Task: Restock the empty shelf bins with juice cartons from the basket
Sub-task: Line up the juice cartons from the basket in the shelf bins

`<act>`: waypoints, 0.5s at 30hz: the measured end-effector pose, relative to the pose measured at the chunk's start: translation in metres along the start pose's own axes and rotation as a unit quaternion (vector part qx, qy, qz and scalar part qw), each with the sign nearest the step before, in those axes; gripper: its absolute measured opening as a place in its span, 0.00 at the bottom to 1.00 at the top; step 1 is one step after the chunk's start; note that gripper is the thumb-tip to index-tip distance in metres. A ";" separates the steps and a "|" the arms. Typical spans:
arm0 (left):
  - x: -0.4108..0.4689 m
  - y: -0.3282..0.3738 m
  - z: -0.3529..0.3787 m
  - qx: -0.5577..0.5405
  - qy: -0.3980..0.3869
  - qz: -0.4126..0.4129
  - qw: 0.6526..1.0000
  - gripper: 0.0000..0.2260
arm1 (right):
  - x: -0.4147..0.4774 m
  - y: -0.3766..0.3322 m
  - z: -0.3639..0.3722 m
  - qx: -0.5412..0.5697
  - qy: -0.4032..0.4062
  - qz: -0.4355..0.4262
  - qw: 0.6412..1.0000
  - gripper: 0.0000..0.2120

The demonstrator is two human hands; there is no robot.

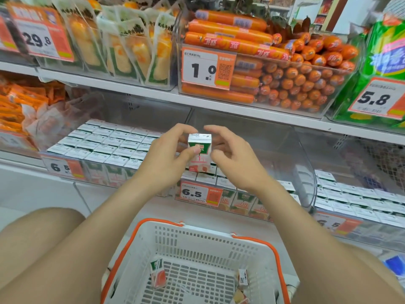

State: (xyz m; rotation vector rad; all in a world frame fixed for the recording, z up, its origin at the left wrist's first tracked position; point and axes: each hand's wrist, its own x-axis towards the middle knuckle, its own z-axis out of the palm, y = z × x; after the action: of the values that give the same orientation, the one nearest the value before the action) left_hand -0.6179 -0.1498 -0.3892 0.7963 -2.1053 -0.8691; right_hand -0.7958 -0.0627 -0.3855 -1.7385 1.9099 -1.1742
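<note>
My left hand grips a small white, green and pink juice carton upright above the middle clear shelf bin. My right hand hovers just right of the carton, fingers spread, holding nothing. That middle bin holds a low front row of cartons. The left bin is packed with cartons. Below, the white basket with orange handles holds a carton lying at its left and another at its right.
The right bin holds several rows of cartons. Price tags reading 6.5 hang on the bin fronts. The shelf above carries a bin of orange sausages and packaged corn. My knees flank the basket.
</note>
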 end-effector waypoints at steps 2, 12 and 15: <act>-0.001 0.004 -0.017 -0.017 -0.031 0.012 0.999 0.13 | -0.012 -0.016 0.011 0.030 0.018 -0.040 0.999 0.25; 0.036 -0.083 -0.134 0.249 -0.073 -0.106 0.960 0.21 | -0.008 -0.052 0.070 -0.030 0.161 -0.159 0.974 0.29; 0.043 -0.135 -0.149 0.302 -0.076 -0.134 0.941 0.25 | 0.022 -0.065 0.097 -0.150 0.138 -0.237 0.950 0.26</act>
State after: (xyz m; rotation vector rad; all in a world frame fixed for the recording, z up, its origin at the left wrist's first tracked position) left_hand -0.4885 -0.3094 -0.3999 1.3958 -2.4760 -0.4107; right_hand -0.6886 -0.1141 -0.3918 -2.4097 1.9664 -1.4061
